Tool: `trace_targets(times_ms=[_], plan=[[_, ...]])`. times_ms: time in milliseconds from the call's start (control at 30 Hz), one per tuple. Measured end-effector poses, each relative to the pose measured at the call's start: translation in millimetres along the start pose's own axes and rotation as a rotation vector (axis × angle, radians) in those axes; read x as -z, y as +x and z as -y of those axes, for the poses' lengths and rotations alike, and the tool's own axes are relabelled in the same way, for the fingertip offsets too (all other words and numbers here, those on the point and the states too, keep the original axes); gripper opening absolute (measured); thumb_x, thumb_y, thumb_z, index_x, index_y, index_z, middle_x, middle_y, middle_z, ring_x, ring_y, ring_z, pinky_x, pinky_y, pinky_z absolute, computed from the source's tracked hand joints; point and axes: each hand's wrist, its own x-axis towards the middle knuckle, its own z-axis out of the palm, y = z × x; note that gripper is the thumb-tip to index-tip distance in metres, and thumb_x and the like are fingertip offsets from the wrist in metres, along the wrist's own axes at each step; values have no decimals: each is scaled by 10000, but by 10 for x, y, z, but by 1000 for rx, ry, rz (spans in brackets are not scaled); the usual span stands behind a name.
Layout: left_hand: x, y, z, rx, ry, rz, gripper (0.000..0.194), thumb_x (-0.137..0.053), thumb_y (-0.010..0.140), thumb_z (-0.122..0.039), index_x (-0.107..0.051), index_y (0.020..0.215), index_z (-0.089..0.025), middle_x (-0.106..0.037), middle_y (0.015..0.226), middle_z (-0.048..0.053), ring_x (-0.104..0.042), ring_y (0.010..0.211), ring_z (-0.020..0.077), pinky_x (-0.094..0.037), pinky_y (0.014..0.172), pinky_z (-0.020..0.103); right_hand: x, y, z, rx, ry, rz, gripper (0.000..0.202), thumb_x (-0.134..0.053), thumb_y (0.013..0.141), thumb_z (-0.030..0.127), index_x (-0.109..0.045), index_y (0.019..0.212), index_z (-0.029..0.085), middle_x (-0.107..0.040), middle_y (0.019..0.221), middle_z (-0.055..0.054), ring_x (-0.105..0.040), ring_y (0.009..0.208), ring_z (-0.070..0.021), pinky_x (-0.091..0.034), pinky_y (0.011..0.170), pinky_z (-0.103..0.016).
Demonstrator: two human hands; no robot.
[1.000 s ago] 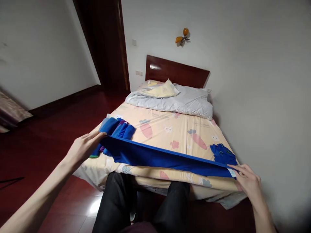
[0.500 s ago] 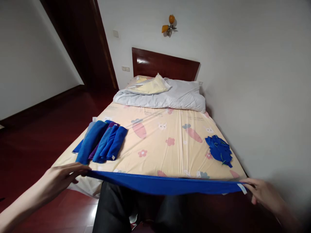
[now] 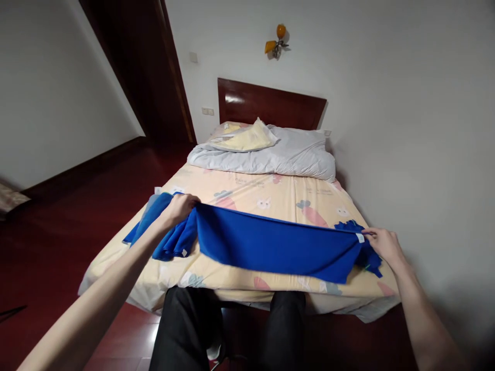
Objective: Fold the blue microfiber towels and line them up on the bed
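A long blue towel [image 3: 270, 242] is stretched between my two hands over the near part of the bed. My left hand [image 3: 181, 207] pinches its upper left corner, above the row of folded towels [image 3: 170, 245], blue with some purple seen earlier, and hides part of them. At the other end, my right hand [image 3: 382, 243] grips the upper right corner beside a small white label. The towel's lower edge hangs loose just over or on the sheet; I cannot tell which. Partly behind its right end lies a crumpled blue cloth [image 3: 373, 260] with green trim.
The bed [image 3: 240, 188] has a cream sheet with carrots and rabbits. A grey quilt [image 3: 297, 154] and a yellow pillow [image 3: 251, 136] lie near the dark wooden headboard [image 3: 270, 103]. Walls stand behind and to the right. My knees are at the bed's near edge.
Both hands have moved forward and up, carrying the towel from above my knees to over the bed. It now hangs down wider, and the left hand covers part of the folded towels.
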Motion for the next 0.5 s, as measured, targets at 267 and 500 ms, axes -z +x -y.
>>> trace_targets(times_ms=[267, 500], plan=[[-336, -277, 41, -25, -37, -346, 444, -319, 954, -172, -683, 1197, -97, -675, 1268, 106, -618, 1159, 200, -475, 1043, 326, -570, -72, -178, 52, 170, -224, 357, -511, 879, 309, -752, 1087, 146, -753, 1152, -144, -742, 992, -251, -564, 941, -356], [-1224, -862, 409, 17, -28, -45, 426, -355, 910, -160, -687, 1170, -99, -678, 1265, 156, -627, 1176, 256, -481, 1065, 393, -1337, -717, -400, 49, 192, -33, 341, -509, 849, 323, -775, 968, 147, -763, 1122, -145, -744, 991, -267, -575, 944, -388]])
